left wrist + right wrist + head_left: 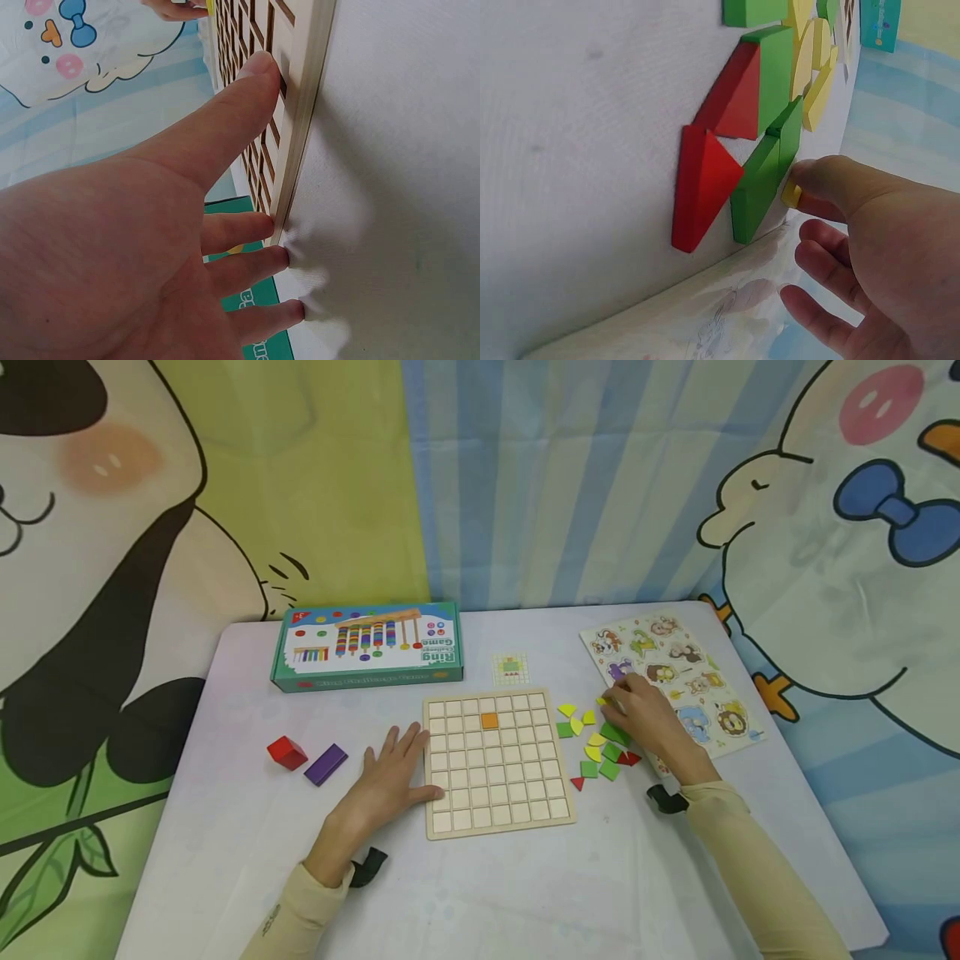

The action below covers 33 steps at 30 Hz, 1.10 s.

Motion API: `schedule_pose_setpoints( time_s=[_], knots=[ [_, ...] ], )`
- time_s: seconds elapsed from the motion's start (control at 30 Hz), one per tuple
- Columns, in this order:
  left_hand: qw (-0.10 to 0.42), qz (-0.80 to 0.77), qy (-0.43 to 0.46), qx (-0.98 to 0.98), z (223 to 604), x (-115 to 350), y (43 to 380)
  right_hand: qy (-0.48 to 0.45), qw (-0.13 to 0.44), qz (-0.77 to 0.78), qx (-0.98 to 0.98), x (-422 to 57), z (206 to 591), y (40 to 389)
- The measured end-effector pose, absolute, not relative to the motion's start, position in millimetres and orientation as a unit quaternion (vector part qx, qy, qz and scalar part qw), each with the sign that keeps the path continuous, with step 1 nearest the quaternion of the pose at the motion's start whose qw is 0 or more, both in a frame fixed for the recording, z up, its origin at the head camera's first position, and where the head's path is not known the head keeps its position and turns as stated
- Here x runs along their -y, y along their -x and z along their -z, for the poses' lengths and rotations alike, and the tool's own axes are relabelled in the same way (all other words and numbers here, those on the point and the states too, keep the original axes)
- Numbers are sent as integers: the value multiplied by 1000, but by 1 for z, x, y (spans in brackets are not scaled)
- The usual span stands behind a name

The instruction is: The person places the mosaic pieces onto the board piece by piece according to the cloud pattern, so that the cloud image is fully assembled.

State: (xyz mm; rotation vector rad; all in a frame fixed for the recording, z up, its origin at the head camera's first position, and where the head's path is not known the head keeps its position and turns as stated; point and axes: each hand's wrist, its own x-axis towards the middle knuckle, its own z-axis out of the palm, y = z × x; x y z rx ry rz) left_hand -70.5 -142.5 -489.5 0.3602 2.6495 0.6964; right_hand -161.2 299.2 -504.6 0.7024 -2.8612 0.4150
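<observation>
A wooden grid board (pixel 480 814) lies flat, one orange square tile (pixel 490 721) set in its second row from the back. My left hand (pixel 385 781) rests at the board's left side, fingers spread; in the left wrist view the thumb (pixel 240 97) lies over the rim. To the right, my right hand (pixel 645 714) pinches a small yellow block (pixel 790 194) between thumb and index finger. Beside it lie loose pieces: green squares (pixel 756 184), red triangles (pixel 703 187) and yellow quarter-round blocks (pixel 567 710).
A small pattern card (pixel 510 670) lies behind the board. The Ring Challenge Game box (pixel 367 647) is at the back left. A red cube (pixel 287 752) and a purple block (pixel 326 765) sit on the left. An animal picture board (pixel 720 689) lies at the right, partly under my right arm.
</observation>
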Motion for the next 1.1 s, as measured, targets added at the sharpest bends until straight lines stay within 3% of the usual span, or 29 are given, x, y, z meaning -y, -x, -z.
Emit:
schedule_pose_setpoints(
  time_s=[0.43, 1.1],
  knots=[
    [188, -247, -126, -942, 490, 142, 71, -216, 70, -108, 968, -290, 509, 160],
    [183, -252, -132, -941, 489, 144, 69, -194, 23, -250, 948, -271, 492, 158]
  ],
)
